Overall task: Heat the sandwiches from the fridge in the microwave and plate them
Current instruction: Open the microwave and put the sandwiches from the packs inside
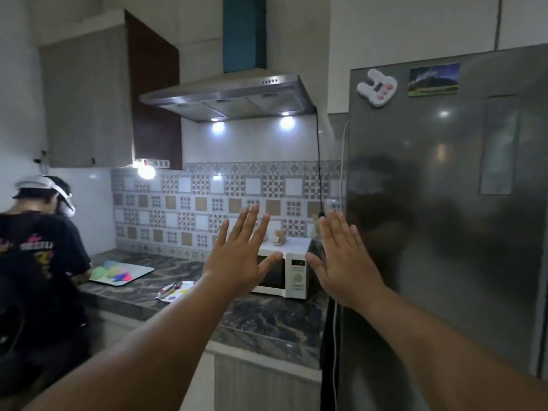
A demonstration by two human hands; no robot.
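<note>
Both hands are up in front of the camera, palms facing away, fingers straight and spread. The left hand (240, 256) and the right hand (345, 262) hold nothing and touch nothing. Between and behind them sits the small white microwave with a dark glass door (284, 274), door closed, pushed to the far right end of the dark marbled stone countertop (261, 318), just beside the tall grey steel fridge (444, 203). The fridge door is closed too, so no sandwiches are visible anywhere.

Other stuff around: a white plate with coloured dots (178, 292) lies on the counter left of the microwave, with what looks like metal tongs (169, 289) resting on it. Further left there's a white tray with bright coloured bits (123, 272). A second person in a black printed t-shirt (38, 280) stands at that end of the counter, back turned. A steel range hood (228, 96) hangs above with its lights on. The fridge has a white bunny-shaped magnet (376, 88) and a landscape photo magnet (433, 79).
</note>
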